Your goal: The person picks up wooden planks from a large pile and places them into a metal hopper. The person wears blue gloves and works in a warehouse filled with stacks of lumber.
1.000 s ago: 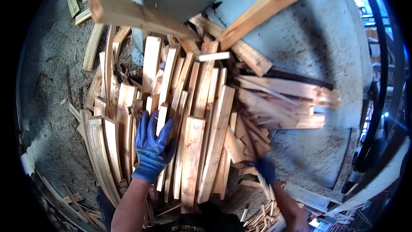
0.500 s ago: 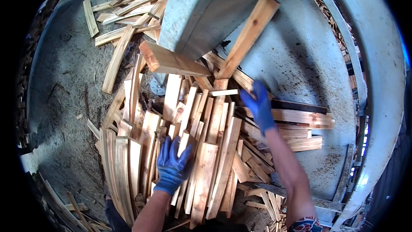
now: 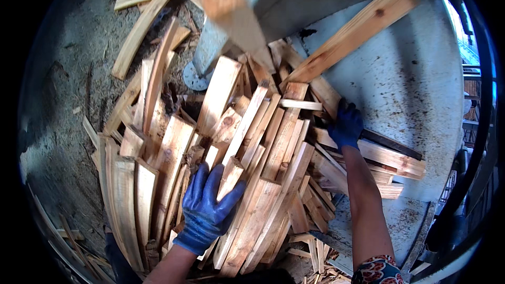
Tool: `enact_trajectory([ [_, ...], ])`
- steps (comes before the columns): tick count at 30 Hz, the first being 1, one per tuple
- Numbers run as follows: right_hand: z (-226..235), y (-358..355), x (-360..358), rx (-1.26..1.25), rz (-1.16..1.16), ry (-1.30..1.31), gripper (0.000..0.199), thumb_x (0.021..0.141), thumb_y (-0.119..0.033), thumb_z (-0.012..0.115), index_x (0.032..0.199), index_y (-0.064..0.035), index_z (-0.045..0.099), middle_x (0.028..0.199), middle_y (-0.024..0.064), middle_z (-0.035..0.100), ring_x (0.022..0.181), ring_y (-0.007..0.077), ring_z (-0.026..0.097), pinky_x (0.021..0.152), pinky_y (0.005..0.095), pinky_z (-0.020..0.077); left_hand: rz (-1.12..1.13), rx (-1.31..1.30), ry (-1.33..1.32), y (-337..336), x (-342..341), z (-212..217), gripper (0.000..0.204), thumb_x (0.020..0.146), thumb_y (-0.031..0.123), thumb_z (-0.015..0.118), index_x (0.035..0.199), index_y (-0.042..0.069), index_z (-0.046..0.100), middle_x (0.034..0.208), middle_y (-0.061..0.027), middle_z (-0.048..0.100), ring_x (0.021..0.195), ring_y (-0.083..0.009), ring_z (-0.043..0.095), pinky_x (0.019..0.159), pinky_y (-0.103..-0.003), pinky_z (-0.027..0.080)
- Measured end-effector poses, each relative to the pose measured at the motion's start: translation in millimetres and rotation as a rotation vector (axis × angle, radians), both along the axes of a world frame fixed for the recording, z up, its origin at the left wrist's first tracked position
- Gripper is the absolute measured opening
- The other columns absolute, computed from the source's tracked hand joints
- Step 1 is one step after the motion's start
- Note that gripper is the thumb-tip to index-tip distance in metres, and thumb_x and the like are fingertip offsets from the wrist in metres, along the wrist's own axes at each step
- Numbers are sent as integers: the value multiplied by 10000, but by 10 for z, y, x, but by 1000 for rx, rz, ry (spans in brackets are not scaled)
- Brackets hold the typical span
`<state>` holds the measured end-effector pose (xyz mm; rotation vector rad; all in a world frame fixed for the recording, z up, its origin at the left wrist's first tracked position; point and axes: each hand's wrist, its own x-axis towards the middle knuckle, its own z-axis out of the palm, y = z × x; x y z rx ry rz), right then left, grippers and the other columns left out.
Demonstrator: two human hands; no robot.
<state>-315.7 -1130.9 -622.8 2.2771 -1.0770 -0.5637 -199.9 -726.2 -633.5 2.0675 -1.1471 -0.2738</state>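
My left hand [image 3: 210, 208], in a blue glove, rests low on a heap of split wood strips. Its thumb and fingers close around the end of a short wooden stick [image 3: 230, 176]. Farther right, my right hand [image 3: 347, 126], also gloved in blue, has its fingers curled at the near end of a wooden board [image 3: 327, 94]; shade hides part of the grip. A longer plank [image 3: 357, 29] leans across that board toward the upper right. Left of it, a thick wooden beam [image 3: 231, 5] stands tilted up, its upper end blurred.
A grey metal panel [image 3: 415, 94] lies to the right, with a metal housing [image 3: 294, 10] at the far side. Beside the heap, a round metal foot plate [image 3: 194, 77] meets the dusty floor [image 3: 58, 121]. Dark-edged boards [image 3: 392, 144] lie just past my right hand.
My right hand has moved from spread fingers above the boards onto the board's end. The thick beam has tipped upward. The view has shifted, while my left hand stays at the same stick.
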Motion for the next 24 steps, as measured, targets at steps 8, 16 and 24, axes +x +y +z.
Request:
enact_trajectory([
  [8, 128, -280, -75, 55, 142, 30, 473, 775, -171, 667, 1214, -106, 504, 1096, 174, 610, 969, 370, 618, 814, 488, 515, -23, -21, 21, -30, 26, 11, 472, 661, 159, 764, 1120, 195, 662, 1248, -242, 558, 1152, -508, 514, 927, -567, 457],
  [16, 1312, 756, -1680, 858, -219, -447, 332, 785, -296, 743, 951, -20, 659, 755, 159, 668, 684, 272, 649, 650, 381, 505, 2, -40, 13, 11, -4, -11, 484, 685, 173, 751, 1154, 217, 643, 1273, -222, 541, 1178, -502, 499, 922, -559, 465],
  [24, 2175, 3924, -3967, 1078, -1303, -926, 498, 859, -269, 722, 1268, -30, 568, 1181, 93, 632, 976, 210, 614, 762, 361, 512, 15, -61, -1, 18, -3, 34, 489, 709, 185, 730, 1187, 200, 628, 1305, -223, 522, 1196, -507, 482, 949, -564, 443],
])
